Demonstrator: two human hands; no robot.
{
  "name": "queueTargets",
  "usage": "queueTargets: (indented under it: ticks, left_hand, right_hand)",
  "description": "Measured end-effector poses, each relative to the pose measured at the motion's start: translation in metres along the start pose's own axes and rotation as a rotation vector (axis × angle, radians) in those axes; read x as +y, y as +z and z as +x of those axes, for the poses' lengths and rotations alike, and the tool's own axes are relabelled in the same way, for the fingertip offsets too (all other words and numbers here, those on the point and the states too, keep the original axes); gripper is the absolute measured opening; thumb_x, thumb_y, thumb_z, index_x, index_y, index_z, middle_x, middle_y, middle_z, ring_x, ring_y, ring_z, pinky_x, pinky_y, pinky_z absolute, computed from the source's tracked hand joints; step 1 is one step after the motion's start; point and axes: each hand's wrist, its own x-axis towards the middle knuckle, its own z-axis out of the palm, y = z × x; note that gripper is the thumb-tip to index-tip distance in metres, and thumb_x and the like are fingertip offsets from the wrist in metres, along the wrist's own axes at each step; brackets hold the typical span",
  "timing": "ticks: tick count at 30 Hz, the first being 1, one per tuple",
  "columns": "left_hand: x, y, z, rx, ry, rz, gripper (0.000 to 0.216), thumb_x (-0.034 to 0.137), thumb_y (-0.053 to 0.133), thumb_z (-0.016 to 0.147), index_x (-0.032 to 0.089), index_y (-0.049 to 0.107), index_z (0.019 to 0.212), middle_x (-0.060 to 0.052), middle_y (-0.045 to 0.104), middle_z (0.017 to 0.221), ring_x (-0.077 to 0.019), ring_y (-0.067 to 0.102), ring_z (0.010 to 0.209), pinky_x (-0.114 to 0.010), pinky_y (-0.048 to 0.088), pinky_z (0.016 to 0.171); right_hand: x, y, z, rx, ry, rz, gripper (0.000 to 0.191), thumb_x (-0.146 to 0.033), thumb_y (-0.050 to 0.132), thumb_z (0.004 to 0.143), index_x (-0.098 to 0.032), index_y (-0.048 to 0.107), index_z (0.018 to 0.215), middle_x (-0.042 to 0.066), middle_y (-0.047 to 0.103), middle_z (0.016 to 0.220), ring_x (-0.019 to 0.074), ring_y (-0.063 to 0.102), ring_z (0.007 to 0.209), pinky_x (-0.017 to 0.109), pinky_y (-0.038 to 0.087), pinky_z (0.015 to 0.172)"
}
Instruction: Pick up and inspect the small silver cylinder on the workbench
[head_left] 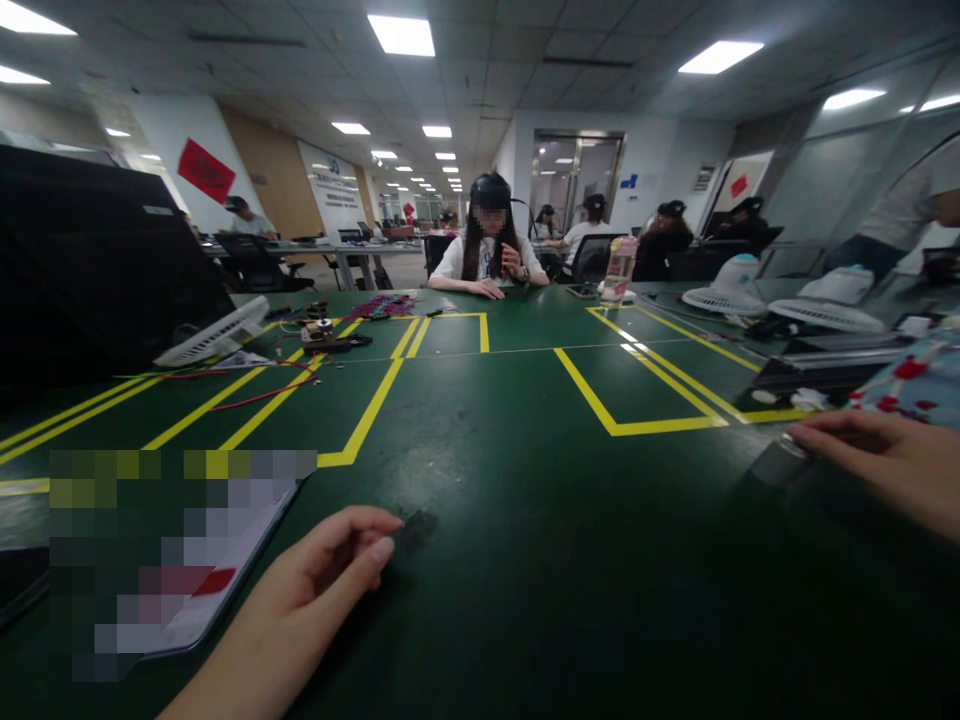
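On the right, my right hand (885, 455) pinches a small grey metallic cylinder (781, 462) between thumb and fingers, by its upper right end. The cylinder is tilted and low over the green table (540, 560); I cannot tell if it touches the surface. My left hand (319, 580) is near the front of the table, fingers loosely curled, with a gap between thumb and index fingertip and nothing visible between them. A dark patch (418, 528) lies just beyond its index fingertip; it looks like a mark on the tabletop. Left of that hand lies a phone-like slab (251, 560), partly pixelated.
Yellow tape (660, 427) marks the tabletop. At the left are a black box-like object (97, 250), a white fan (217, 330), wires and small parts (319, 330). A bottle (619, 270) and more fans (727, 290) stand far right. A person (487, 250) sits opposite.
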Motion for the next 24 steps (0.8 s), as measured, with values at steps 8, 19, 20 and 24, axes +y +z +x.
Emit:
queueTargets:
  ticks: [8, 19, 20, 24]
  left_hand:
    - [0.002, 0.000, 0.000, -0.010, -0.001, -0.011, 0.033, 0.053, 0.054, 0.086, 0.026, 0.064, 0.104, 0.002, 0.063, 0.073, -0.0223, 0.063, 0.074, -0.030, 0.051, 0.069]
    - [-0.002, -0.001, 0.000, -0.020, 0.009, 0.004, 0.032, 0.052, 0.053, 0.087, 0.027, 0.062, 0.105, 0.001, 0.063, 0.077, -0.0223, 0.063, 0.077, -0.031, 0.051, 0.070]
    - [-0.002, -0.001, 0.000, -0.023, 0.007, 0.005, 0.032, 0.052, 0.053, 0.087, 0.027, 0.063, 0.105, 0.001, 0.063, 0.077, -0.0223, 0.064, 0.077, -0.031, 0.051, 0.070]
    - [0.000, 0.000, -0.001, -0.011, 0.012, 0.005, 0.032, 0.051, 0.054, 0.087, 0.026, 0.064, 0.104, 0.001, 0.063, 0.074, -0.0222, 0.063, 0.075, -0.030, 0.051, 0.068]
  right_hand:
    - [-0.017, -0.012, -0.016, 0.023, -0.087, 0.013, 0.050, -0.062, 0.049, 0.080, -0.020, 0.072, 0.093, 0.010, 0.069, 0.083, 0.0149, 0.057, 0.058, 0.030, 0.041, 0.057]
    - [-0.014, -0.016, -0.011, -0.039, -0.039, 0.049, 0.047, -0.058, 0.051, 0.081, -0.022, 0.073, 0.102, 0.012, 0.069, 0.104, 0.0180, 0.063, 0.073, 0.035, 0.041, 0.066]
    - [-0.015, -0.016, -0.012, -0.051, -0.027, 0.053, 0.047, -0.058, 0.051, 0.081, -0.021, 0.074, 0.099, 0.012, 0.069, 0.099, 0.0177, 0.063, 0.072, 0.035, 0.041, 0.066]
    - [-0.013, -0.016, -0.012, -0.072, -0.090, 0.137, 0.040, -0.051, 0.054, 0.082, -0.021, 0.073, 0.100, 0.012, 0.069, 0.102, 0.0188, 0.065, 0.080, 0.036, 0.044, 0.072]
